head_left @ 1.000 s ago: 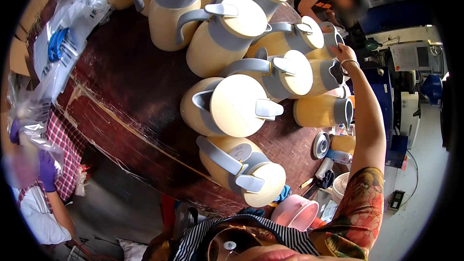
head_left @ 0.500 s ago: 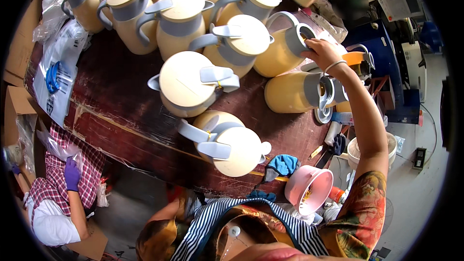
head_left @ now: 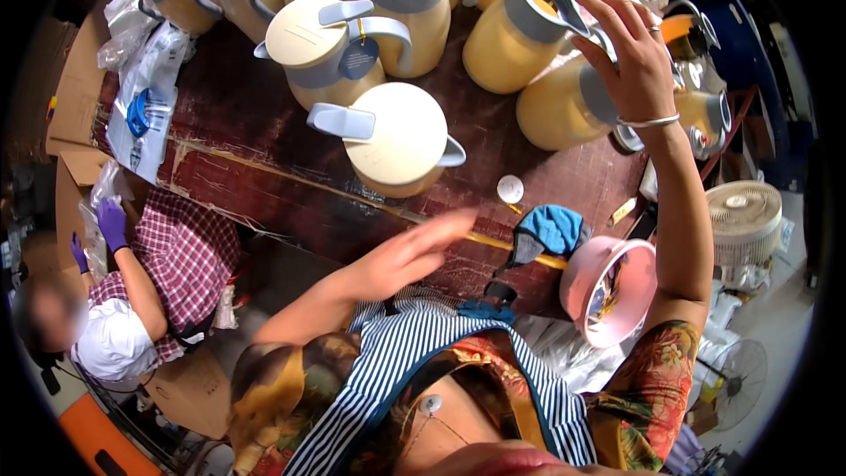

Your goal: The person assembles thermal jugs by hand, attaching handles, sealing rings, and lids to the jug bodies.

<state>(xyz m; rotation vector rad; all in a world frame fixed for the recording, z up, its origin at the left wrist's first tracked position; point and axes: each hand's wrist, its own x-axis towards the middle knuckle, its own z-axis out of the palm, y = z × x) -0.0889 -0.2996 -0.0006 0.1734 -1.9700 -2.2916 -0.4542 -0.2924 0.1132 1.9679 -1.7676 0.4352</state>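
Observation:
My right hand [head_left: 630, 62] reaches out over the far right of the table with its fingers spread. Its thumb and fingertips are at the spout of a lidless yellow jug [head_left: 511, 40] with a grey collar and handle; whether they touch it I cannot tell. Below that hand, a second yellow jug [head_left: 560, 110] leans, partly hidden. My left hand [head_left: 414, 251], blurred, hangs over the table's near edge with fingers stretched and nothing in it. Nearest to it stands a cream-lidded jug [head_left: 397, 137]. Behind that is another lidded jug [head_left: 304, 40] with a dark round tag.
More lidded jugs [head_left: 410, 0] crowd the far side. Near the front edge lie a white disc [head_left: 509, 188], a blue cloth [head_left: 548, 234] and a pink tub [head_left: 586, 278] holding small pieces. A fan [head_left: 745, 220] stands at right. A co-worker in purple gloves [head_left: 112, 223] is at left.
The view has shifted, so the jugs sit higher in the picture. My left hand has come in over the near edge. My right hand's fingers have spread at the lidless jug's mouth.

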